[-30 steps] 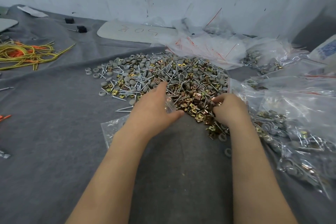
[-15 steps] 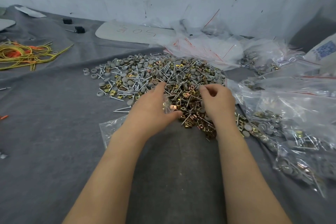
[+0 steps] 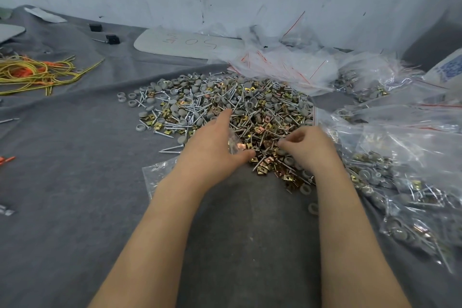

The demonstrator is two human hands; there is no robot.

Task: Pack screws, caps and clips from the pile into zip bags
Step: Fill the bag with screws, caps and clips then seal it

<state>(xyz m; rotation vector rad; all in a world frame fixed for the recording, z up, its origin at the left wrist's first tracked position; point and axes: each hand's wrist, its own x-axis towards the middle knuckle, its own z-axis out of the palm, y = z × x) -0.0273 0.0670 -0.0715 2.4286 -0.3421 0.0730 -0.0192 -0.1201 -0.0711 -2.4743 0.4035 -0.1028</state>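
Observation:
A wide pile (image 3: 225, 107) of silver screws, grey caps and brass clips lies on the grey cloth. My left hand (image 3: 212, 150) rests at the pile's near edge and holds the mouth of a clear zip bag (image 3: 233, 144) between thumb and fingers. The rest of that bag (image 3: 156, 175) trails flat under my forearm. My right hand (image 3: 308, 147) is beside it over the brass clips, its fingers curled and the fingertips pinching at clips (image 3: 271, 144). What the fingers enclose is hidden.
Filled zip bags (image 3: 400, 187) are heaped along the right. Empty bags with red strips (image 3: 280, 62) lie behind the pile by the wall. Yellow and orange cords (image 3: 32, 72) are at the far left. A grey plate (image 3: 185, 44) and black blocks (image 3: 112, 39) lie at the back.
My right hand moved left from the pile's right edge toward the bag mouth, then dropped back slightly onto the clips. My left hand kept holding the bag in place.

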